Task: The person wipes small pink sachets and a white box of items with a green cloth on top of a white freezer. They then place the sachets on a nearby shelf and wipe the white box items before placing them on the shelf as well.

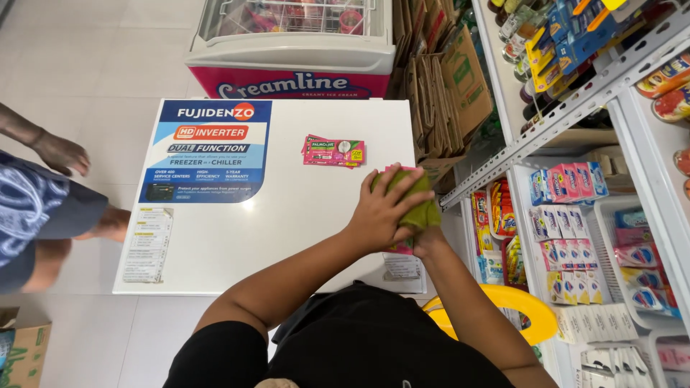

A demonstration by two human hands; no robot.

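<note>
Colours over a white freezer lid (pixel 287 215)

Olive-green cloth (pixel 415 201) pressed under the left hand (pixel 384 208), with pink sachets (pixel 402 248) peeking out beneath, near the lid's right edge. Pink-and-green sachet strip (pixel 333 151) toward the lid's far edge. Blue sticker (pixel 207 151) with white and orange-red patches at the far left corner. Magenta front with white trim on the ice-cream chest (pixel 291 65) beyond. Yellow plastic rim (pixel 517 305) low at right. Black shirt (pixel 374 345) below; navy, white-patterned shorts (pixel 25 208) at left.

open freezer lid (pixel 287 215) left; shelf rack (pixel 568 108) crowds right.
</note>
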